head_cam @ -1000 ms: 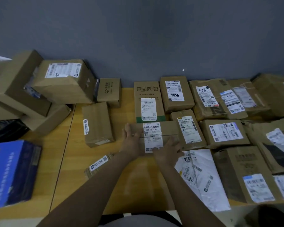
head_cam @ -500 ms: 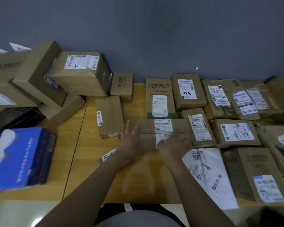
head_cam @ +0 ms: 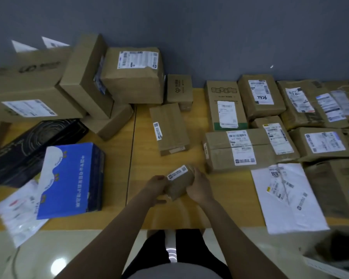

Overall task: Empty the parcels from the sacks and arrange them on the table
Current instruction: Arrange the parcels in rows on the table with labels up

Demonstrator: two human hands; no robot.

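A small brown parcel (head_cam: 179, 183) with a white label sits near the front middle of the wooden table (head_cam: 226, 202). My left hand (head_cam: 156, 188) grips its left end and my right hand (head_cam: 198, 188) grips its right side. Just beyond to the right lies the wide cardboard parcel (head_cam: 236, 150) with a barcode label, free of my hands. Behind and right of it several labelled parcels lie in rows, among them a tall box (head_cam: 224, 105) and a box marked 7436 (head_cam: 260, 95). A white mailer bag (head_cam: 288, 198) lies at the front right.
A blue box (head_cam: 73, 178) and a black box (head_cam: 28, 146) lie at the front left, with stacked large cartons (head_cam: 48, 91) behind them. A slim brown parcel (head_cam: 169, 127) lies mid-table. A grey wall backs the table. No sack is clearly in view.
My hands left the wide barcode parcel and came back toward me. They now hold the small brown parcel that lay at the table's front. The camera has swung left.
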